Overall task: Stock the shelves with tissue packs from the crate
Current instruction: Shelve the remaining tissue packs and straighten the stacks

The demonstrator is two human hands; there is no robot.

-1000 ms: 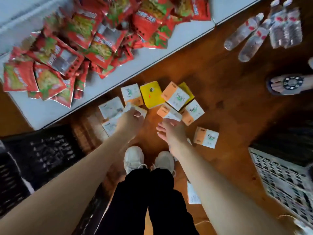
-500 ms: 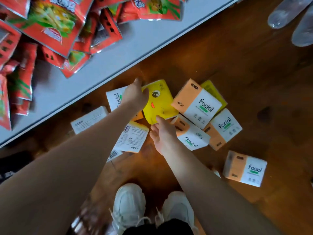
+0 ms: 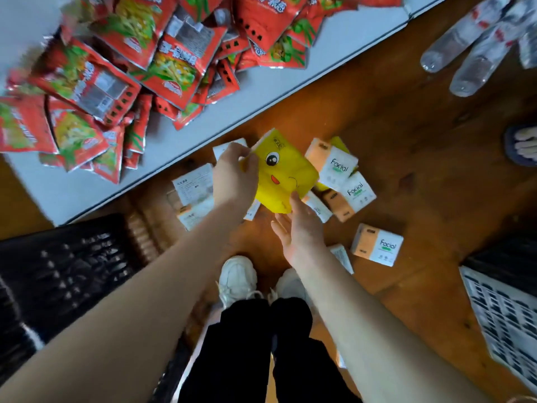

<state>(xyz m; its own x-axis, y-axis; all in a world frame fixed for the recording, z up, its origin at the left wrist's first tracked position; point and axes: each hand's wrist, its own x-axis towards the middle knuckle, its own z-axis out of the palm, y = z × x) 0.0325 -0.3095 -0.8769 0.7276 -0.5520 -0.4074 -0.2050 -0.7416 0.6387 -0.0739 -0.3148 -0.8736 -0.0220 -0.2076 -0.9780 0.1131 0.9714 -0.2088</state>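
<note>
While the left hand [image 3: 234, 177] grips the yellow tissue pack [image 3: 283, 173] at its top edge, raised over the floor packs [image 3: 356, 193], the right hand [image 3: 300, 235] is open, touching its lower corner. Pick-up step, I judge. Next it needs carrying to the shelf [image 3: 255, 85].

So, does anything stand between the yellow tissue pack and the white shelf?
Nothing visible does. The left hand holds the yellow tissue pack near the bare front strip of the white shelf; red snack packets cover it farther back.

- I see black trousers [image 3: 247, 353] on both legs.
- White lace-up sneakers [image 3: 236, 279].
- Left hand [image 3: 232, 181], right hand [image 3: 299, 237] and forearms [image 3: 130, 301] all bare.
</note>
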